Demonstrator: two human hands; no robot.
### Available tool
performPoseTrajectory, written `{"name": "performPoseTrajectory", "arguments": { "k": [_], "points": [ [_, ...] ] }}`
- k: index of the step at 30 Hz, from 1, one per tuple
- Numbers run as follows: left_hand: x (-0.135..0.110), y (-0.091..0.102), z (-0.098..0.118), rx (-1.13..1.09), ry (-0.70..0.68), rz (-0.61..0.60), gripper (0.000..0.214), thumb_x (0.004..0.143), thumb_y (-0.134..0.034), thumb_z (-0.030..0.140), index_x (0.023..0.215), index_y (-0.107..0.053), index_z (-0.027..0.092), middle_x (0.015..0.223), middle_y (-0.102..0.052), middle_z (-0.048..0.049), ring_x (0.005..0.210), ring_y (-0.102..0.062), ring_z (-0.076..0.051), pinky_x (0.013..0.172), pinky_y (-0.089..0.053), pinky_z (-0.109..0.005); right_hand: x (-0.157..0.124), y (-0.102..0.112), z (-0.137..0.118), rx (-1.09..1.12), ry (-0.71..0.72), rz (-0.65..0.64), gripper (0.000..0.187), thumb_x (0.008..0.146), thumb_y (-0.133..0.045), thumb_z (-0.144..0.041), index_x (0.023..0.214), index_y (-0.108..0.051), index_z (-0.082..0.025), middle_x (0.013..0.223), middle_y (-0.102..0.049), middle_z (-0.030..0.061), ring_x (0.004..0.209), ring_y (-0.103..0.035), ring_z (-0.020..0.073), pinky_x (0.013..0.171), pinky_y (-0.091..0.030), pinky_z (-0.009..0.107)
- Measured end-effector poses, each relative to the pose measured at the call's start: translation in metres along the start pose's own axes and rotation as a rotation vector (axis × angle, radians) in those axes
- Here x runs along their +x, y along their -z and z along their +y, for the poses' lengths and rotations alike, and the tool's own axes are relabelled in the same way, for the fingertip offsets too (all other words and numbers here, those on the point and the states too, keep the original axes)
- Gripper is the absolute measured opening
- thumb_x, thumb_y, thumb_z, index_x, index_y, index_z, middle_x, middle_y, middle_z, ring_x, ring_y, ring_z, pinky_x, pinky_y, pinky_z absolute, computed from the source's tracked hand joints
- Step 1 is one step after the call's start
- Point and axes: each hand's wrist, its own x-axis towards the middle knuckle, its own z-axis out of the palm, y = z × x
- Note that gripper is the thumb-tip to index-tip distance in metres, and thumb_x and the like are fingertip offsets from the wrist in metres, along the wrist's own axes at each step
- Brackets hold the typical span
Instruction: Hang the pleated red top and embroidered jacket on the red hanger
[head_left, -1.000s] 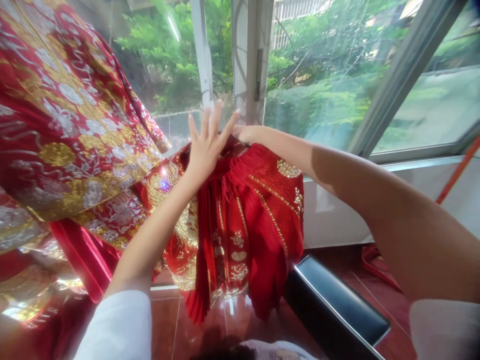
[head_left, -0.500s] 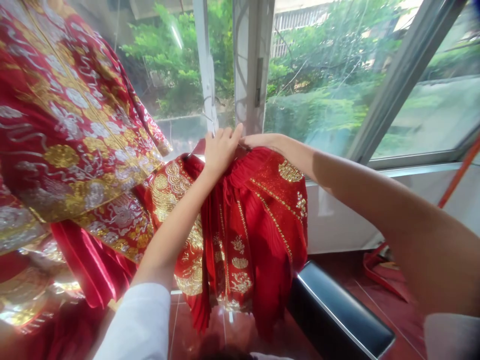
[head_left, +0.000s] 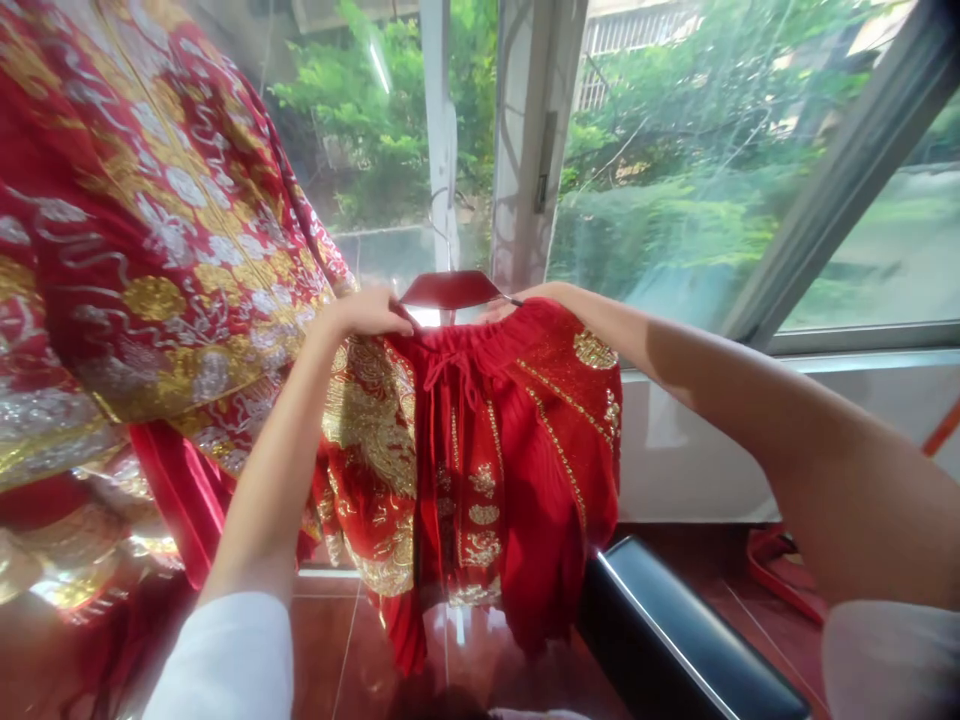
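A red pleated skirt [head_left: 532, 450] with gold embroidery and beaded lines hangs in front of me from a dark red clothes hanger [head_left: 454, 289]. A drawstring is tied in a bow at the front of its gathered waist. My left hand [head_left: 371, 312] is closed on the waistband's left end, thumb on top, beside the hanger. At the other end, my right hand [head_left: 510, 308] grips the waistband; its fingers are mostly hidden behind the cloth. The hanger's metal hook rises between my hands, before the window frame.
A red jacket [head_left: 157, 240] with gold and silver embroidery hangs close on the left. Below right stands a black box-like object [head_left: 697, 620] with a shiny edge. Windows [head_left: 675, 170] rise behind, and red tiles [head_left: 322, 640] cover the floor.
My left hand has moved left and down from the hanger's top to the skirt's left waist end. The hanger and the bow are now uncovered. My right hand stays at its end.
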Motion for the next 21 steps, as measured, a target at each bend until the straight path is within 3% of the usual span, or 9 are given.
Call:
{"name": "performPoseTrajectory", "arguments": {
  "k": [2, 4, 7, 9, 11, 13, 17, 21],
  "points": [
    [0.005, -0.005, -0.007, -0.049, 0.006, 0.040, 0.015, 0.058, -0.068, 0.026, 0.065, -0.073, 0.014, 0.053, -0.056, -0.0058, 0.058, -0.055, -0.021, 0.058, -0.039, -0.034, 0.007, 0.010, -0.003, 0.019, -0.042, -0.083, 0.010, 0.066, -0.074, -0.024, 0.064, -0.066, -0.017, 0.054, -0.060, 0.0003, 0.049, -0.053, 0.0131, 0.053, -0.045, 0.029],
    [0.007, -0.011, -0.011, -0.154, -0.033, 0.107, 0.012, 0.057, -0.068, 0.024, 0.062, -0.072, 0.014, 0.051, -0.055, -0.0043, 0.056, -0.052, -0.018, 0.057, -0.036, -0.032, 0.004, 0.023, -0.008, 0.038, -0.077, -0.045, 0.007, 0.074, -0.063, -0.019, 0.074, -0.069, -0.014, 0.064, -0.065, 0.0046, 0.056, -0.058, 0.0131, 0.061, -0.047, 0.027],
    [0.004, -0.014, -0.016, -0.394, -0.129, 0.033, 0.017, 0.061, -0.068, 0.029, 0.067, -0.074, 0.014, 0.056, -0.058, -0.0035, 0.056, -0.048, -0.014, 0.057, -0.034, -0.030, -0.019, 0.033, -0.024, 0.014, -0.045, 0.324, 0.030, 0.087, -0.040, -0.017, 0.100, -0.066, -0.010, 0.094, -0.068, 0.0139, 0.084, -0.063, 0.0161, 0.081, -0.047, 0.031],
    [0.004, -0.015, -0.020, -0.497, -0.143, -0.001, 0.019, 0.064, -0.067, 0.033, 0.064, -0.072, 0.015, 0.056, -0.058, -0.0030, 0.056, -0.046, -0.013, 0.057, -0.034, -0.030, -0.043, 0.025, -0.038, -0.059, 0.106, 0.452, 0.031, 0.091, -0.036, -0.018, 0.103, -0.064, -0.013, 0.101, -0.067, 0.0138, 0.093, -0.062, 0.0192, 0.085, -0.046, 0.035],
    [0.004, -0.015, -0.023, -0.552, -0.125, 0.024, 0.020, 0.064, -0.067, 0.034, 0.060, -0.070, 0.015, 0.054, -0.058, -0.0022, 0.055, -0.044, -0.012, 0.056, -0.033, -0.029, -0.065, 0.004, -0.052, -0.166, 0.298, 0.353, 0.028, 0.092, -0.038, -0.020, 0.094, -0.066, -0.016, 0.090, -0.067, 0.0108, 0.088, -0.062, 0.0212, 0.080, -0.047, 0.037],
    [0.005, -0.018, -0.024, -0.599, -0.107, 0.091, 0.018, 0.062, -0.068, 0.032, 0.060, -0.070, 0.014, 0.056, -0.059, -0.0016, 0.055, -0.044, -0.011, 0.057, -0.034, -0.028, -0.080, -0.021, -0.061, -0.247, 0.373, 0.213, 0.031, 0.094, -0.035, -0.018, 0.094, -0.065, -0.017, 0.081, -0.067, 0.0095, 0.081, -0.062, 0.0213, 0.071, -0.046, 0.035],
    [0.004, -0.022, -0.023, -0.722, -0.113, 0.169, 0.019, 0.058, -0.072, 0.028, 0.068, -0.073, 0.013, 0.064, -0.066, -0.0028, 0.060, -0.050, -0.012, 0.061, -0.039, -0.027, -0.084, -0.053, -0.070, -0.243, 0.134, 0.144, 0.031, 0.096, -0.030, -0.017, 0.100, -0.060, -0.015, 0.079, -0.067, 0.0115, 0.069, -0.060, 0.0206, 0.059, -0.040, 0.032],
    [0.002, -0.023, -0.024, -0.788, -0.157, 0.107, 0.024, 0.055, -0.074, 0.026, 0.075, -0.075, 0.014, 0.072, -0.070, -0.0043, 0.068, -0.057, -0.014, 0.069, -0.045, -0.029, -0.076, -0.056, -0.077, -0.180, -0.033, 0.153, 0.014, 0.094, -0.047, -0.027, 0.097, -0.055, -0.016, 0.076, -0.066, 0.0102, 0.064, -0.059, 0.0198, 0.057, -0.036, 0.031]
  ]
}}
